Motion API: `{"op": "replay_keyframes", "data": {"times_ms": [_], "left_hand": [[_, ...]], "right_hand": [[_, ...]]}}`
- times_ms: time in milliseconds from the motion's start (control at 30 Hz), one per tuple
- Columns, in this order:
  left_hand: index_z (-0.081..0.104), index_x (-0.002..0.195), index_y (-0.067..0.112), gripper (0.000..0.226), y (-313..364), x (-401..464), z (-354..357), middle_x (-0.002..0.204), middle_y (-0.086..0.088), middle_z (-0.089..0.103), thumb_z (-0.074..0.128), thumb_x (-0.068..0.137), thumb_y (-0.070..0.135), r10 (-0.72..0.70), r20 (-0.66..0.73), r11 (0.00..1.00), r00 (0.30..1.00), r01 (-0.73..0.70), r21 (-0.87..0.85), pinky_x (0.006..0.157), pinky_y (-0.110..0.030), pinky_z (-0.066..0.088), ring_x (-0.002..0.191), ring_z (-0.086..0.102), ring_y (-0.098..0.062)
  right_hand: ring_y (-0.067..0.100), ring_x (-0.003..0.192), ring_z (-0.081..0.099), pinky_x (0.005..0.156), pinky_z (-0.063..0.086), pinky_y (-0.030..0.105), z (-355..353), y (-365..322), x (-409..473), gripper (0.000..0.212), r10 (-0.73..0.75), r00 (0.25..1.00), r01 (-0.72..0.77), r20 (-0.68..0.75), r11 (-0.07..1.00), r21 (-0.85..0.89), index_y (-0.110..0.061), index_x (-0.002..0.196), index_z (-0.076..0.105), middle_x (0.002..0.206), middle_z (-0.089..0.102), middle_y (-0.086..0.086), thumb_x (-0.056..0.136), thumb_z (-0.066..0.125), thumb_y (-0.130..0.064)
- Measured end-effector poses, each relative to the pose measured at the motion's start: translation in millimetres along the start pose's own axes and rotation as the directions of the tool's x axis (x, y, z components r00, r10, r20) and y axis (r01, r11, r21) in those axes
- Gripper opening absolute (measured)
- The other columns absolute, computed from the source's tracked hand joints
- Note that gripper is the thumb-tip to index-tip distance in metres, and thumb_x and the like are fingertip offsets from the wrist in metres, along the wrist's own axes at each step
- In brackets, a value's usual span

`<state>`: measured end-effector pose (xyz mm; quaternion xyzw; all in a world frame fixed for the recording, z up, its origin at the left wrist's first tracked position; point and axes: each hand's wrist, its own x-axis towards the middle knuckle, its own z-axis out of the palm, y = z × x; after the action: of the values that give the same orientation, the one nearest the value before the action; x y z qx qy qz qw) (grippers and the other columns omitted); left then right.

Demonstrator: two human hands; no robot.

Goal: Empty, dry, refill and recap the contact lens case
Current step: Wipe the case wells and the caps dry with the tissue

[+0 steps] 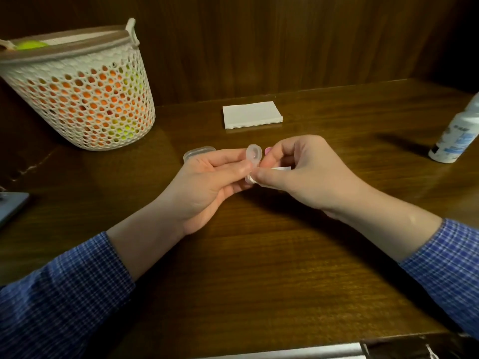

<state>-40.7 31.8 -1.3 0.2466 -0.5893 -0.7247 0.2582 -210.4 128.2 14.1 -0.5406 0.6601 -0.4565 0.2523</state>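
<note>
My left hand [207, 185] pinches a clear contact lens case [252, 155] upright between thumb and fingers above the middle of the table. One open well faces me at the top. My right hand [303, 174] pinches a small piece of white tissue [259, 181] against the case's lower well, which is hidden behind the fingers. A pink bit [268, 151] shows just behind the case at my right fingertips. A clear lid-like piece [198, 152] lies on the table behind my left hand.
A folded stack of white tissues [252, 114] lies at the back centre. A white bottle with a blue label [456, 136] stands at the right edge. A white mesh basket [83, 92] with orange and yellow contents stands at the back left. A grey object [11, 206] is at the left edge.
</note>
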Motion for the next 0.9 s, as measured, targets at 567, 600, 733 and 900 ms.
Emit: {"op": "replay_keyframes", "data": {"times_ms": [567,600,733,900], "left_hand": [[0.058,0.142,0.009,0.046,5.6,-1.7,0.0,0.097,-0.006,0.067,0.06,0.096,0.013,-0.072,0.228,0.951,0.971,0.136,-0.279,0.081,-0.024,0.06,0.087,0.067,-0.011],[0.053,0.145,0.008,0.047,5.7,-1.9,0.3,0.099,-0.006,0.067,0.058,0.099,0.012,-0.073,0.229,0.952,0.971,0.136,-0.274,0.081,-0.024,0.06,0.088,0.067,-0.011],[0.048,0.149,0.007,0.049,5.2,-1.7,-0.4,0.107,-0.008,0.068,0.056,0.101,0.011,-0.105,0.181,0.962,0.978,0.146,-0.231,0.078,-0.025,0.06,0.091,0.068,-0.014],[0.056,0.143,0.007,0.05,4.0,-0.3,-0.5,0.101,-0.007,0.071,0.061,0.094,0.013,-0.112,0.14,0.975,0.984,0.137,-0.177,0.075,-0.025,0.06,0.087,0.071,-0.013]], "right_hand": [[0.008,0.092,0.067,0.08,0.055,0.018,-10.8,5.2,-2.0,0.01,-0.498,0.865,0.468,-0.07,0.848,-0.25,-0.017,0.104,0.074,0.095,0.072,-0.007,0.094,0.074,-0.019],[0.007,0.092,0.067,0.081,0.055,0.018,-10.3,5.7,-1.6,0.011,-0.506,0.86,0.476,-0.058,0.839,-0.262,-0.017,0.104,0.075,0.096,0.072,-0.007,0.093,0.074,-0.019],[0.004,0.094,0.067,0.081,0.053,0.013,-10.9,4.7,-3.1,0.01,-0.478,0.879,0.463,-0.011,0.857,-0.226,-0.022,0.102,0.075,0.095,0.071,-0.015,0.092,0.074,-0.021],[0.005,0.093,0.071,0.08,0.057,0.017,-11.1,3.2,-3.0,0.009,-0.382,0.924,0.379,-0.021,0.921,-0.094,-0.021,0.099,0.079,0.094,0.075,-0.014,0.091,0.076,-0.023]]}}
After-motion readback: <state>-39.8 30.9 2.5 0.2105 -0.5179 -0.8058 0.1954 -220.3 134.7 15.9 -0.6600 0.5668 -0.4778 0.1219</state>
